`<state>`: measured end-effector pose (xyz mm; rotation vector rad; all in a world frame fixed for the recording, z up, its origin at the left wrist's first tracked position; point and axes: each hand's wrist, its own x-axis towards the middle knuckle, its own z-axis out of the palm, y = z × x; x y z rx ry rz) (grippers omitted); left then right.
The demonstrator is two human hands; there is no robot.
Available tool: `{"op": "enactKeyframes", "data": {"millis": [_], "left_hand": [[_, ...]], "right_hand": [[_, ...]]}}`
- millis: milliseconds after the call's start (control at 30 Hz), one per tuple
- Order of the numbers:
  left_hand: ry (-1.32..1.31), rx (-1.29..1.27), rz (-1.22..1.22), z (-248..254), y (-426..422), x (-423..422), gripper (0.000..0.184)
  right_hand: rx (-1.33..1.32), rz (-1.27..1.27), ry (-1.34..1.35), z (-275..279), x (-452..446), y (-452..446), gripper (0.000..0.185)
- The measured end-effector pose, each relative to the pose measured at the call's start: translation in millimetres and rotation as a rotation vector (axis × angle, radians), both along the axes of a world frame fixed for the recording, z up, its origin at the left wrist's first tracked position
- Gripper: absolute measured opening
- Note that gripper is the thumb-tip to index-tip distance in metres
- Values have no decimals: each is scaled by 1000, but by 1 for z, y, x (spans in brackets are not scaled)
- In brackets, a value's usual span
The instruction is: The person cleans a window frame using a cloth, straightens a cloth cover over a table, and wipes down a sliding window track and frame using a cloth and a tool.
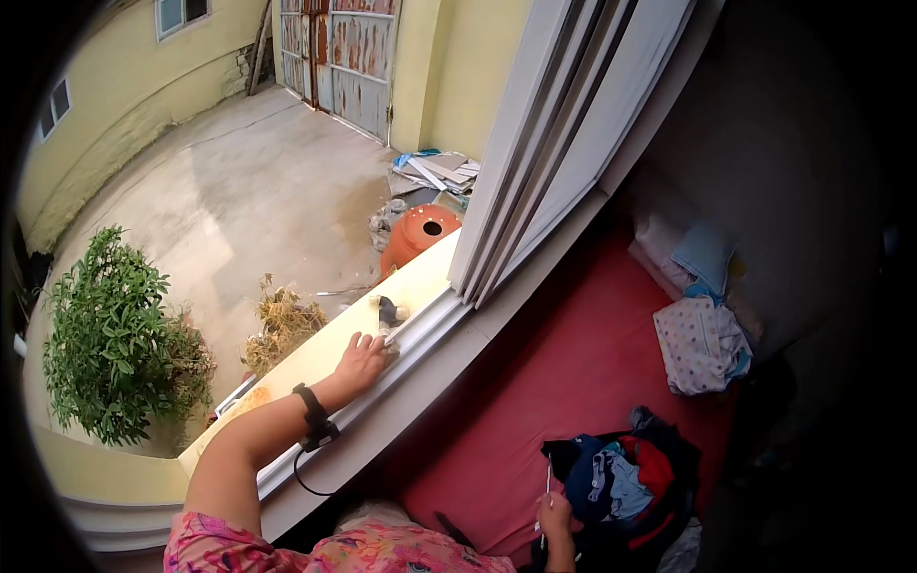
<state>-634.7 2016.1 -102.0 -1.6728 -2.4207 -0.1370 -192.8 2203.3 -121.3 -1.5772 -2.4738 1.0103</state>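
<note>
My left hand (361, 363) reaches over the window track (420, 329) to the outer sill (334, 329). Its fingers are bent beside a small pale object with a dark part (387, 310); whether they grip anything is hard to make out. A black band with a cable circles that wrist. Low in the view, my right hand (554, 516) is closed around a thin, light-coloured stick (547, 477), held upright near a pile of dark, red and blue clothes (621, 477) on the red bed cover (525, 401).
Sliding window panels (554, 143) stand at the upper middle. Folded, dotted bedding (702, 344) lies at the right. Outside are a green bush (110, 334), a dry plant (282, 325), an orange pot (415, 234), stacked scraps (439, 172) and a rusty gate (358, 57).
</note>
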Motion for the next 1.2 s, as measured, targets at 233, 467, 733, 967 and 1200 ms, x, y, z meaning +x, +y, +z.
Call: {"op": "enactKeyframes", "data": {"millis": [233,467,733,967,1200], "left_hand": [[-146,-177,-15,35,-71,20,17],[-326,-229,-158,62,-87,-9,36],[-47,-171,-391,37,-66,0,46],[-66,-235,-298,20,-66,4,22],[-346,-104,-117,-5,-103,25,13]], "right_hand": [[-60,85,15,15,-23,3,23],[1,241,143,-6,-51,15,23],[-87,258,128,29,-79,2,23],[56,298,131,3,-50,18,24],[-139,143,83,9,-37,15,22]]}}
